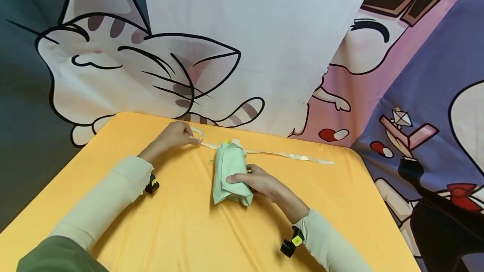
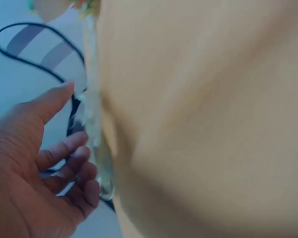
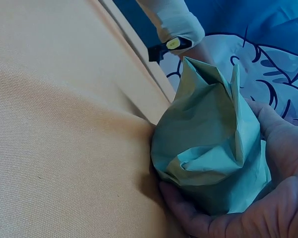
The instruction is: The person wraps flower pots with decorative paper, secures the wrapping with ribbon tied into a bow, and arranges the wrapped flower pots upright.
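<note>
paper parcel looks light, crushable; right hand cups its side, left hand pinches slippery ribbon.

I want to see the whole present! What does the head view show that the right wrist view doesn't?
Only the head view shows the ribbon running under the parcel, the left hand pinching its looped end, and the cat curtain. Only the right wrist view shows the parcel's crumpled, folded end up close. Both show the right hand gripping the green parcel on the orange cloth.
</note>
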